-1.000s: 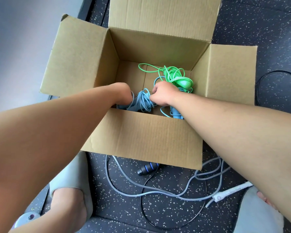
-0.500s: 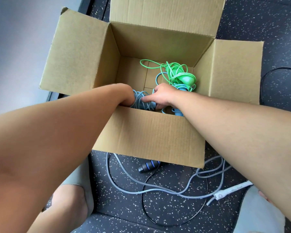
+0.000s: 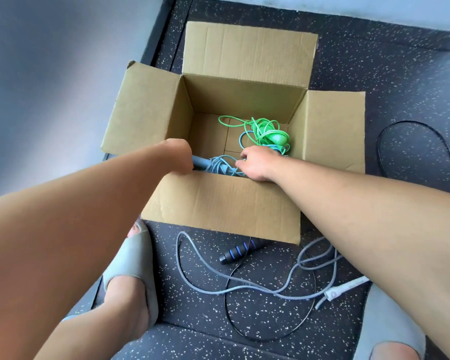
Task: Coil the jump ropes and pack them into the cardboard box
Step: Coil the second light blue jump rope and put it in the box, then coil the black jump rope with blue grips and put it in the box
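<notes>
Both our hands reach into the cardboard box on the speckled floor. Our left hand is curled round the handle end of the blue rope, which lies bundled against the near wall inside the box. Our right hand pinches that bundle's other side with bent fingers. Right of it, the green rope sits coiled in the far corner. Outside, a grey rope and a black rope sprawl loose before the box.
</notes>
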